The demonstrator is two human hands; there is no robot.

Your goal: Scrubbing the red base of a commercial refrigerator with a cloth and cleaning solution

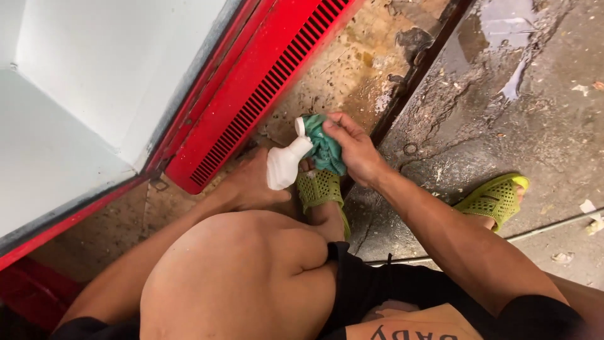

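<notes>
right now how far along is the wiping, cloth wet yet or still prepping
Still prepping. The left hand tips a white bottle onto the green cloth that the right hand holds up. Whether the cloth is wet yet can't be told. The red vent panel and grimy floor remain untouched.

Bare arms, black shorts, green sandals

Both forearms are sleeveless; black shorts cover the lap at 6 o'clock — perforated lime-green slip-on sandals sit on the feet, one centre, the other toward 3 o'clock.
</notes>
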